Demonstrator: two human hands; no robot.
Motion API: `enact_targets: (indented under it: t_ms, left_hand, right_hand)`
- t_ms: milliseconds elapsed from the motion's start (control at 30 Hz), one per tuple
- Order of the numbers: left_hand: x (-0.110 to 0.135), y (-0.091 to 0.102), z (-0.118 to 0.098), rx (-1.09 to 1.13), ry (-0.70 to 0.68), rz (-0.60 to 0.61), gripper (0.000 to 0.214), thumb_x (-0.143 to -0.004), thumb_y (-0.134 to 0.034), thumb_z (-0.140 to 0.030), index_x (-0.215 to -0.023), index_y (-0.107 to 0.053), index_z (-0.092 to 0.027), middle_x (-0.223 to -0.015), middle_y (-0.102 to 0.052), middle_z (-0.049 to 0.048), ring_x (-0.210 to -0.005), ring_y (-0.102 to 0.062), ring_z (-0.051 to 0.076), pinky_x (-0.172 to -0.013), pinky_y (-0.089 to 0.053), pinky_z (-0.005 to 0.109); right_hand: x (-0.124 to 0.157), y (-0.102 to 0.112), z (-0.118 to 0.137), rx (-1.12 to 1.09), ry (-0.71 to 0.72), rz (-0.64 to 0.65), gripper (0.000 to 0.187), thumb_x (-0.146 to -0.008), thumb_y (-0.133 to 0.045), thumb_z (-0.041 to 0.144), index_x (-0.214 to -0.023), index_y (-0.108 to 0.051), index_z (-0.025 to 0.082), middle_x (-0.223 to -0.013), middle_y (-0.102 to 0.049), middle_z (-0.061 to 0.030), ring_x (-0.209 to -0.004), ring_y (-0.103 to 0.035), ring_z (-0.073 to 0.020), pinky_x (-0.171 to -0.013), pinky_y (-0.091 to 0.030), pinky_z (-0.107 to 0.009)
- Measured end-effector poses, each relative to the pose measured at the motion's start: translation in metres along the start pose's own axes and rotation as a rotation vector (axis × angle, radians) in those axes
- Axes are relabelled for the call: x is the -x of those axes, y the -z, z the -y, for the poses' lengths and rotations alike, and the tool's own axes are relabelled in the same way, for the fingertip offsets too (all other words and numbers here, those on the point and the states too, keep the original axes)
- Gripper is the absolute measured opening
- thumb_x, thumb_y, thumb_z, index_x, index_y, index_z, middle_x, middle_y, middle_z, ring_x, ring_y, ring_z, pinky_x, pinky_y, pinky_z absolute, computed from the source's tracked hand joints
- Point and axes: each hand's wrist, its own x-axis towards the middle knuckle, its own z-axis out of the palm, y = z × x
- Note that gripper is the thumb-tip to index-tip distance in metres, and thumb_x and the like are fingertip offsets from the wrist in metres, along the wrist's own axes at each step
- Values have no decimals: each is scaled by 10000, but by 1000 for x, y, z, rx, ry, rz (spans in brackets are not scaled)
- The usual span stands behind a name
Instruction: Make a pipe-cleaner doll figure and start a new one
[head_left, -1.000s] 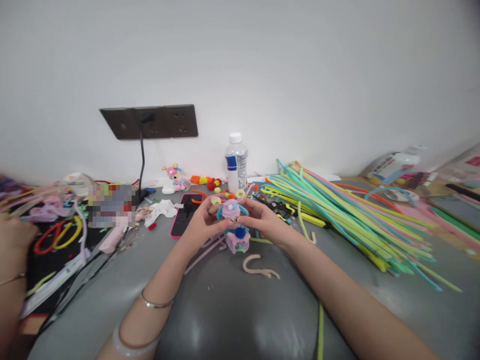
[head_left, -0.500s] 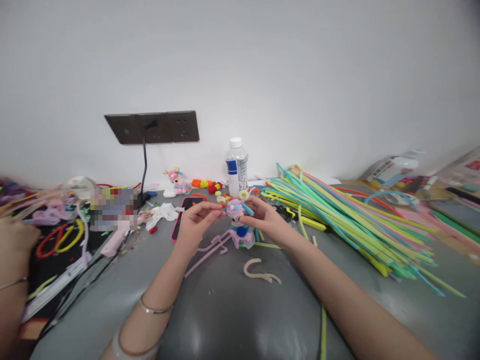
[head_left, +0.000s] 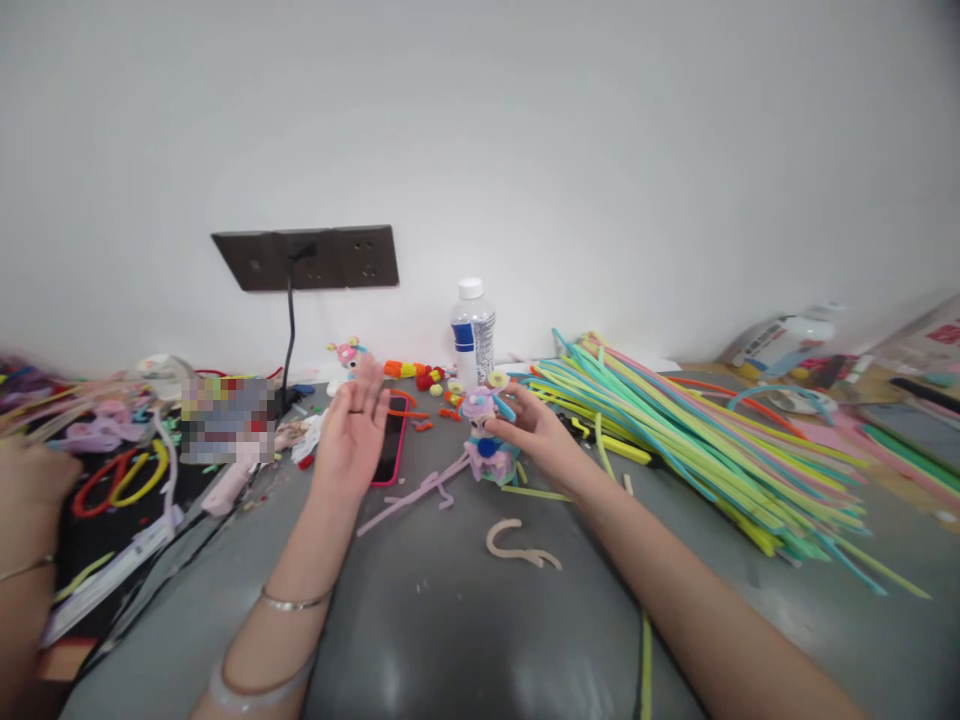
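Note:
My right hand [head_left: 536, 428] holds a small pipe-cleaner doll [head_left: 487, 445] by its head, fingers closed on the right side. The doll has a lilac top, yellow curls, a blue pompom and a lilac skirt. My left hand [head_left: 351, 432] is raised away from it, palm turned up and fingers spread, with nothing in it. Under and beside that hand lies a phone [head_left: 390, 445] with a pink edge. Lilac pipe cleaners [head_left: 416, 492] stretch leftward from the doll's base. A beige bent pipe cleaner [head_left: 514, 550] rests on the grey table in front.
A bottle [head_left: 472, 340] stands behind the doll by the wall. To the right spreads a big bundle of coloured pipe cleaners [head_left: 697, 440]. A second doll [head_left: 351, 356] sits at the back left. Another person's hand [head_left: 34, 490] is at the far left, near red-and-yellow scissors-like loops [head_left: 120, 478].
My left hand has let go of the doll's area, moved left and opened with the palm up. The doll has shifted slightly right and up in my right hand.

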Motion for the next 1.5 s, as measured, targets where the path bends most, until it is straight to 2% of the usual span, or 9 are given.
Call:
enact_targets:
  t_ms: [133,233,300,433,533,700,767,1300,1500]
  left_hand:
    - [-9,13,-7,0,-60,-114,189,-861,-645,-341,-697,-622,-248,-1329,-656,-43,-1294,-533,161,-1042,-450,335]
    - [-11,21,-4,-2,-24,-132,415,-865,-595,-487,-573,-495,-209,-1268,-691,-20,-1264,-560,182,-991,-478,332]
    - [-12,22,1,-6,11,-179,458,-865,-589,-490,-549,-440,-195,-1254,-698,1,-1240,-578,181,-930,-496,293]
    - [-10,14,9,-48,96,-244,61,-794,-694,-243,-823,-641,-241,-1353,-637,6,-1200,-604,155,-916,-483,265]
    - [-2,5,14,-196,138,-106,259,-769,-737,-275,-1022,-684,-272,-1362,-629,47,-1158,-628,177,-951,-471,307]
    - [17,-8,22,-481,197,359,437,-714,-809,-367,-1107,-723,-198,-1270,-682,127,-1198,-603,265,-990,-460,362]
    - [22,-11,25,-536,261,461,431,-713,-811,-362,-1099,-731,-189,-1227,-704,127,-1123,-644,275,-952,-492,377]
    - [30,-15,28,-545,311,467,467,-702,-819,-366,-1124,-729,-188,-1132,-742,93,-995,-680,265,-875,-527,355]
    - [31,-17,28,-483,339,458,461,-673,-840,-331,-1090,-724,-174,-1080,-751,90,-944,-686,249,-847,-521,339]
  right_hand:
    - [0,0,5,9,-30,-77,452,-697,-818,353,-1035,-533,265,-1127,-665,-27,-977,-664,-197,-825,-535,-318]
    - [0,0,5,-2,-44,-86,461,-690,-820,366,-1033,-531,259,-1064,-678,-20,-941,-665,-194,-792,-527,-304]
    - [0,-1,4,-28,-50,-76,456,-688,-823,375,-1023,-538,255,-991,-688,-7,-890,-667,-180,-785,-518,-295]
    - [0,-2,1,-80,-63,-53,476,-677,-834,408,-1034,-560,254,-891,-703,0,-813,-670,-174,-775,-506,-296]
    - [0,-3,-1,-89,-72,-14,470,-689,-824,426,-1047,-571,256,-906,-719,-9,-846,-679,-185,-780,-499,-296]
    - [0,-4,-4,-103,-57,59,477,-698,-822,416,-1058,-553,256,-958,-732,-13,-848,-687,-176,-771,-497,-290]
    - [1,-4,-5,-101,-58,88,471,-708,-817,411,-1060,-546,255,-975,-733,-20,-837,-688,-175,-756,-500,-291]
    - [7,-13,-5,-90,-86,152,457,-723,-815,348,-1081,-543,261,-1075,-719,-20,-978,-671,-180,-875,-498,-314]
    - [7,-13,-8,-104,-75,190,438,-743,-804,339,-1097,-558,263,-1074,-724,-15,-974,-676,-173,-848,-513,-296]
